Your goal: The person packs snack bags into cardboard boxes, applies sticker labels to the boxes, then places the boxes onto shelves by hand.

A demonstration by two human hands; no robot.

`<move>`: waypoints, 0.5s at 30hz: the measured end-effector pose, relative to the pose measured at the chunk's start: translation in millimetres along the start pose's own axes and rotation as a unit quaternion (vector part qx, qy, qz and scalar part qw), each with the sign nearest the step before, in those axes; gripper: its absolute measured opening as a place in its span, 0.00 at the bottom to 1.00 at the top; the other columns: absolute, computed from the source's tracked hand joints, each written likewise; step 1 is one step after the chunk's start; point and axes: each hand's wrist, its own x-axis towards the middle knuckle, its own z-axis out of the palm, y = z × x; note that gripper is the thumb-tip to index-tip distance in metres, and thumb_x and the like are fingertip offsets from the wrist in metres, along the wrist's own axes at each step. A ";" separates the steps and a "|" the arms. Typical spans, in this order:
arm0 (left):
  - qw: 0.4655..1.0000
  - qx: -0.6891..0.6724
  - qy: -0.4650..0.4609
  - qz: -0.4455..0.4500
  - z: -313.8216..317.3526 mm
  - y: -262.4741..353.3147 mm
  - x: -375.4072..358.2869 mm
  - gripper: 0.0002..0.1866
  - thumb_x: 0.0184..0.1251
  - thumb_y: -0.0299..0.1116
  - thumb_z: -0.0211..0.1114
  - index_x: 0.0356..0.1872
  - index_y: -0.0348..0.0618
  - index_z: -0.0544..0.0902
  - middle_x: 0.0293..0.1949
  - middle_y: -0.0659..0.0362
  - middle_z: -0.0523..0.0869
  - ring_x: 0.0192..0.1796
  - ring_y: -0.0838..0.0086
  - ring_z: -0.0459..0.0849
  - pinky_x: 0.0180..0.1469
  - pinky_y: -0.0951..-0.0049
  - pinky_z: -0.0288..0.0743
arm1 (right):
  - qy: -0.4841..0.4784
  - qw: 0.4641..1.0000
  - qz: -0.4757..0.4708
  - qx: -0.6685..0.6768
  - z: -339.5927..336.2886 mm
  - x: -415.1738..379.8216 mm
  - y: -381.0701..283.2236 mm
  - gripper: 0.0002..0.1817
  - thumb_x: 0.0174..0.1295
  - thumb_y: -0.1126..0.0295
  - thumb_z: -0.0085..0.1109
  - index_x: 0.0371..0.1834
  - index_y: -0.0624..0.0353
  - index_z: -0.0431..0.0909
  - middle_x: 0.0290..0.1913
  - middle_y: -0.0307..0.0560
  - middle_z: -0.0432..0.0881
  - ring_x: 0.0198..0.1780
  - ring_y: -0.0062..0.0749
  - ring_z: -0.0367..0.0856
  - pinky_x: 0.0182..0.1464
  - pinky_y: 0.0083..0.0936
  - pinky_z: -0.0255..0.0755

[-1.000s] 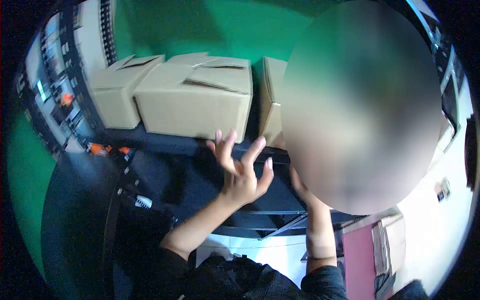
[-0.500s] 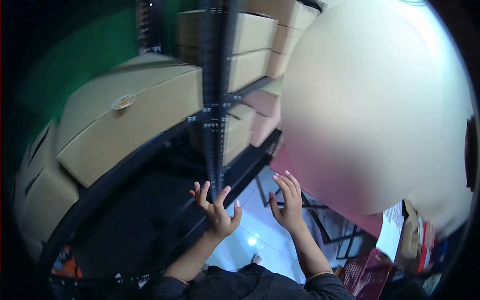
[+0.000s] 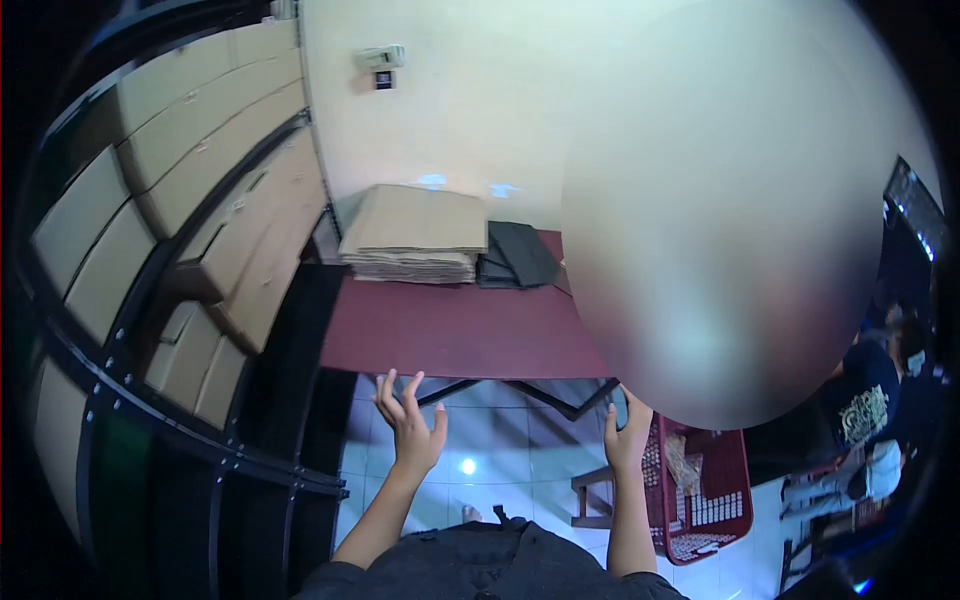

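Note:
My left hand [image 3: 408, 425] is raised in front of me with its fingers spread and nothing in it, just below the near edge of a dark red table [image 3: 450, 335]. Lower right of that edge is my right hand [image 3: 626, 438], also holding nothing, fingers loosely apart and partly hidden by a large blurred patch. A stack of flattened cardboard [image 3: 415, 232] lies at the far end of the table beside some dark flat sheets [image 3: 520, 255].
A black metal shelf rack [image 3: 190, 300] loaded with several cardboard boxes runs along the left. A red plastic crate [image 3: 700, 490] sits on the tiled floor at lower right. Another person [image 3: 870, 400] in dark clothes is at the far right.
The view has swung right from the shelf of boxes to the red table and wall. Both hands came off the shelf and stayed open and empty, spreading further apart.

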 end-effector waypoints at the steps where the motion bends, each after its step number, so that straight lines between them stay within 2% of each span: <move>1: 0.999 -0.010 -0.035 0.009 16.7 8.9 3.7 0.32 0.58 0.31 0.61 0.65 0.45 0.63 0.69 0.40 0.49 0.73 0.39 0.42 0.70 0.36 0.30 | 0.004 1.000 0.012 -0.010 -5.2 -1.9 15.6 0.21 0.59 0.75 0.56 0.57 0.62 0.71 0.55 0.56 0.73 0.63 0.55 0.66 0.66 0.44 0.58; 6: 0.992 -0.040 -0.121 0.025 85.3 34.2 35.9 0.31 0.58 0.30 0.62 0.65 0.46 0.63 0.69 0.43 0.49 0.73 0.41 0.42 0.71 0.38 0.29 | 0.031 0.992 0.118 -0.042 -20.1 -6.7 70.4 0.20 0.60 0.75 0.55 0.57 0.63 0.70 0.54 0.58 0.73 0.61 0.56 0.66 0.65 0.46 0.57; 15: 0.979 -0.074 -0.185 0.044 219.0 35.6 95.2 0.31 0.57 0.28 0.62 0.64 0.47 0.64 0.67 0.42 0.52 0.72 0.42 0.45 0.71 0.39 0.35 | 0.060 0.973 0.204 -0.087 -2.3 7.0 124.0 0.21 0.58 0.75 0.56 0.56 0.62 0.71 0.53 0.61 0.72 0.59 0.57 0.66 0.64 0.46 0.58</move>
